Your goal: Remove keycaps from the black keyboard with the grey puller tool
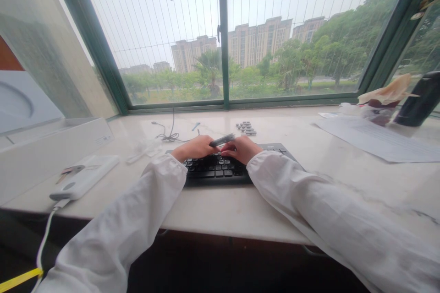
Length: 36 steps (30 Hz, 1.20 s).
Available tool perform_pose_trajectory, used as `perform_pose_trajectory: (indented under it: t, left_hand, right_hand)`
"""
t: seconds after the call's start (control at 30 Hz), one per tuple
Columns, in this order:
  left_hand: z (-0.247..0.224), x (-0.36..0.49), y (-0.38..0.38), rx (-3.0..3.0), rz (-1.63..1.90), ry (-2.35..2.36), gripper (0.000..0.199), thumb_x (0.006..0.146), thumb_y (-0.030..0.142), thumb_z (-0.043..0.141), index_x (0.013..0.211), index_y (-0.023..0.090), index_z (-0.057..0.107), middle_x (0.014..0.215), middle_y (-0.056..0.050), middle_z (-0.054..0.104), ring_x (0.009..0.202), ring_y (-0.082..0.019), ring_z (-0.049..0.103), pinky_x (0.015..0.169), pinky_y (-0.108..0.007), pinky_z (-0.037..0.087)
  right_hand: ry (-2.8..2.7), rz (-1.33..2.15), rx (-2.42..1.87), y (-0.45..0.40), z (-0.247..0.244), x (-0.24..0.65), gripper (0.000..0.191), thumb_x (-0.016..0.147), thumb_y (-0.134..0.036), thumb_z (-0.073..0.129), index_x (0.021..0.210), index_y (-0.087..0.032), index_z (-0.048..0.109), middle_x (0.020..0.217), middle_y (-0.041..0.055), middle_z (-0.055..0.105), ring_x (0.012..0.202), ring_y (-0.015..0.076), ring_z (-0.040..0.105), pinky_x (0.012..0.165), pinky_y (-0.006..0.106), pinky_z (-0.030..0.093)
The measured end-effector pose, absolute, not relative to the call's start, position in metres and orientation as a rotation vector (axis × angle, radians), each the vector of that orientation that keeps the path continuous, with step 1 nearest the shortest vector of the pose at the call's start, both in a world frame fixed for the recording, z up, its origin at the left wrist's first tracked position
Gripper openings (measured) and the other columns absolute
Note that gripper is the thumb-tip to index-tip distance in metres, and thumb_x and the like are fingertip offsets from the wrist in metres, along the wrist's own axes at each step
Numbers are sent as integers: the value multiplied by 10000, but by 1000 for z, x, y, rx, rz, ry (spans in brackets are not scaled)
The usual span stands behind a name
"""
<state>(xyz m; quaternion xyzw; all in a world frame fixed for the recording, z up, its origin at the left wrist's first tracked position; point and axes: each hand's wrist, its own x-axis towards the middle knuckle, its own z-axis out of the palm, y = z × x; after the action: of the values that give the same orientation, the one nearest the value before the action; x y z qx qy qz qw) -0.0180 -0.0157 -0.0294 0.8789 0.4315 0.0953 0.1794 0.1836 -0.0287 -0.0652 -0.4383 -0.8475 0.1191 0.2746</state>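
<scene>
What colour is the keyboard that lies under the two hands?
The keyboard is black, best seen in the head view.

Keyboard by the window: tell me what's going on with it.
A person has both hands over the black keyboard. The left hand holds a slim dark object, too blurred to identify; the right hand is down at the keys. Small loose pieces, perhaps keycaps, lie behind the keyboard, and a thin cable lies left of them.
</scene>
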Motion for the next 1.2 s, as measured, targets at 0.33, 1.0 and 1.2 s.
perform_pose_trajectory:
  t: [0.33, 1.0, 1.2]
  left_hand:
    - [-27, -19, -16, 2403, 264, 1168, 364, 774, 473, 478, 580, 168, 434, 557, 22, 402, 532, -102, 338, 517, -259, 236]
    - [-28, -21, -10, 2370, 252, 1104, 359, 772, 475, 479, 591, 165, 458, 564, 22, 427, 533, -103, 345, 526, -263, 256]
    - [-28, -21, -11, 2355, 255, 1107, 353, 760, 468, 486, 582, 166, 449, 557, 20, 418, 529, -105, 340, 524, -267, 255]
  right_hand:
    - [-2251, 370, -1150, -28, -65, 184, 164, 726, -351, 733, 807, -210, 753, 703, -5, 717, 663, 121, 628, 606, 202, 411]
    - [-2343, 291, -1210, -33, -57, 183, 141, 806, -340, 674, 852, -226, 743, 824, 12, 740, 807, 152, 657, 720, 221, 425]
    - [-2335, 281, -1241, -34, -56, 183, 151, 814, -345, 665, 861, -225, 744, 827, 13, 739, 810, 154, 656, 708, 218, 422]
